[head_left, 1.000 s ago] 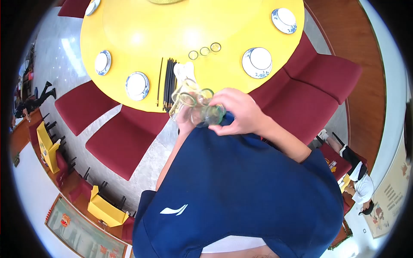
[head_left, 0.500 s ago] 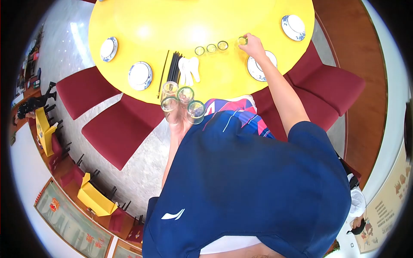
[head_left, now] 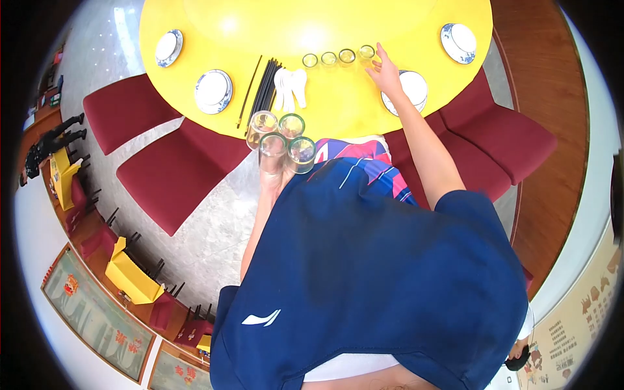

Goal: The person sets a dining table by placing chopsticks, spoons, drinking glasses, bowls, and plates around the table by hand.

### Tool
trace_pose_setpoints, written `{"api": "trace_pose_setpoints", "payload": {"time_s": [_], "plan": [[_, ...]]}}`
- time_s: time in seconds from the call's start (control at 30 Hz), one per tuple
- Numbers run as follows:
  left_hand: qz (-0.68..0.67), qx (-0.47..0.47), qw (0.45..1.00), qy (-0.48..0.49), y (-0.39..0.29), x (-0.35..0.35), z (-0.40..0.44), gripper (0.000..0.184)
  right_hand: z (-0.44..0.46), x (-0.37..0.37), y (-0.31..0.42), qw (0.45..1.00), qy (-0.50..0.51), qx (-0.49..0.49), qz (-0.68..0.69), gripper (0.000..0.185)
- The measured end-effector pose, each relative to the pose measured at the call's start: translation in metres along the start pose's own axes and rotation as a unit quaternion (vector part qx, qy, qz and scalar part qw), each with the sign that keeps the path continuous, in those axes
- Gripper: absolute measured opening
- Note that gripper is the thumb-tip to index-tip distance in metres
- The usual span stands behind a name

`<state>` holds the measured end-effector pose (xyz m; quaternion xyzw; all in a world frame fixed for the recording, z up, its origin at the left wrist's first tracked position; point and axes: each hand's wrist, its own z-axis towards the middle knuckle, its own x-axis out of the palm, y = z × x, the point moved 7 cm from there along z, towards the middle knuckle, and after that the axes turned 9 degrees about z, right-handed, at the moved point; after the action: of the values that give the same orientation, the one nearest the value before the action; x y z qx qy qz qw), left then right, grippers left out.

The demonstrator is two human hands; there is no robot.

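My left hand (head_left: 276,177) is closed beneath a cluster of several clear drinking glasses (head_left: 273,145), held in front of my body at the table's near edge; the glasses partly hide its fingers. Out over the yellow table, my right hand (head_left: 386,74) has its fingers apart and grips nothing. Just beside its fingertips stands a drinking glass (head_left: 366,52), at the right end of a row of similar glasses (head_left: 329,58). Between my hands lie white spoons (head_left: 287,88) and a bundle of black chopsticks (head_left: 262,94), with one chopstick (head_left: 249,92) lying apart.
Plates with bowls, one (head_left: 213,91) at left and one (head_left: 413,88) under my right forearm, sit along the rim of the round yellow table (head_left: 351,97). Dark red chairs (head_left: 179,172) surround its near side. Other people are in the background at left and lower right.
My right hand has let go of the glass, which now stands at the row's right end, and its fingers have spread. My left hand still holds its glasses; the view has shifted slightly.
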<state>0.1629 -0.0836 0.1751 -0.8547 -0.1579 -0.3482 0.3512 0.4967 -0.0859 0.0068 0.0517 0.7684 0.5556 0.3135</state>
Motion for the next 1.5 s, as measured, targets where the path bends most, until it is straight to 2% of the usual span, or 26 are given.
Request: {"api": "trace_pose_setpoints", "payload": {"time_s": [0.03, 0.13, 0.37, 0.43, 0.5, 0.57, 0.63, 0.67, 0.73, 0.83, 0.93, 1.03, 1.1, 1.17, 1.23, 1.27, 1.33, 1.37, 1.43, 1.5], "plan": [[-0.002, 0.007, 1.000, 0.003, 0.001, 0.003, 0.002, 0.054, -0.004, -0.001, -0.007, 1.000, -0.004, 0.000, 0.025, 0.084], [0.020, -0.012, 0.999, 0.042, 0.006, 0.006, 0.012, 0.056, -0.008, 0.005, -0.020, 0.999, 0.031, 0.018, 0.008, 0.086], [0.069, -0.057, 0.994, 0.060, 0.016, 0.014, 0.020, 0.059, -0.017, 0.006, -0.015, 1.000, 0.014, 0.010, -0.005, 0.083], [0.072, -0.054, 0.994, 0.068, 0.015, 0.023, 0.020, 0.056, -0.035, -0.003, 0.027, 0.996, -0.021, -0.082, -0.002, 0.072], [0.102, -0.041, 0.992, 0.054, 0.016, 0.012, 0.027, 0.054, -0.074, 0.004, 0.098, 0.980, 0.110, -0.011, 0.166, 0.060], [0.130, -0.023, 0.991, 0.038, 0.016, 0.007, 0.036, 0.046, -0.118, 0.013, 0.155, 0.941, 0.234, 0.007, 0.243, 0.052], [0.132, -0.004, 0.991, 0.025, 0.016, 0.003, 0.043, 0.042, -0.150, 0.018, 0.192, 0.936, 0.250, 0.015, 0.247, 0.054], [0.134, 0.013, 0.991, 0.012, 0.014, 0.001, 0.046, 0.039, -0.159, 0.025, 0.199, 0.926, 0.250, 0.003, 0.282, 0.055], [0.151, 0.022, 0.988, 0.017, 0.012, 0.004, 0.048, 0.034, -0.163, 0.021, 0.214, 0.964, 0.170, -0.077, 0.188, 0.054], [0.193, 0.021, 0.980, 0.051, 0.012, 0.006, 0.051, 0.037, -0.158, 0.022, 0.202, 0.956, 0.206, -0.020, 0.207, 0.050], [0.190, 0.017, 0.980, 0.063, 0.009, 0.007, 0.050, 0.036, -0.154, -0.005, 0.214, 0.971, 0.145, -0.083, 0.171, 0.047], [0.151, 0.006, 0.988, -0.031, 0.005, -0.006, 0.043, 0.036, -0.123, -0.045, 0.191, 0.983, 0.061, -0.036, 0.172, 0.047], [0.153, 0.002, 0.988, -0.038, 0.004, -0.016, 0.041, 0.037, -0.080, -0.071, 0.149, 0.986, -0.043, -0.050, 0.151, 0.047], [0.156, -0.003, 0.987, -0.042, 0.006, -0.019, 0.040, 0.039, -0.035, -0.095, 0.120, 0.990, -0.115, -0.082, 0.029, 0.047], [0.161, -0.008, 0.986, -0.030, 0.008, -0.016, 0.039, 0.039, 0.007, -0.101, 0.079, 0.982, -0.124, -0.100, -0.102, 0.045], [0.162, -0.008, 0.986, -0.028, 0.009, -0.015, 0.039, 0.039, 0.021, -0.102, 0.064, 0.982, -0.126, -0.100, -0.102, 0.045], [0.159, -0.009, 0.987, -0.035, 0.012, -0.012, 0.035, 0.039, 0.041, -0.093, 0.030, 0.983, -0.055, -0.023, -0.175, 0.045], [0.158, -0.010, 0.987, -0.039, 0.012, -0.010, 0.032, 0.038, 0.047, -0.091, 0.021, 0.983, -0.055, -0.025, -0.176, 0.045], [0.176, -0.004, 0.984, -0.031, 0.012, -0.010, 0.028, 0.035, 0.056, -0.074, -0.003, 0.978, 0.021, 0.023, -0.207, 0.047], [0.193, 0.000, 0.980, -0.038, 0.012, -0.013, 0.025, 0.033, 0.058, -0.057, -0.010, 0.980, 0.034, 0.015, -0.197, 0.047]]}}
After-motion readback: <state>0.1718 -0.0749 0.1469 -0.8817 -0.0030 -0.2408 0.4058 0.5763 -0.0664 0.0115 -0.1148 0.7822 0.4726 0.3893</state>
